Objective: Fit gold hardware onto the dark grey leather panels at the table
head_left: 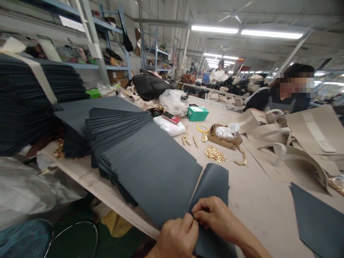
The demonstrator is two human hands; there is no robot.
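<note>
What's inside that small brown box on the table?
The brown box holds crumpled clear plastic bags. Whatever lies in or beneath them is covered. Gold fittings lie loose outside it on the table.

The dark grey panels (150, 168) are seen as matt, smooth leather-like sheet. Beside them, glossy gold metal fittings (214, 153) are scattered on the pale, dull surface (258, 200).

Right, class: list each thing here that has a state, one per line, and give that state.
Left hand: fingers pinching the dark sheet's edge.
Right hand: pinching the same edge.
Dark sheet: curled upward.
Fanned stack: spread flat.
Cardboard tray: open.
Green box: closed.
</note>
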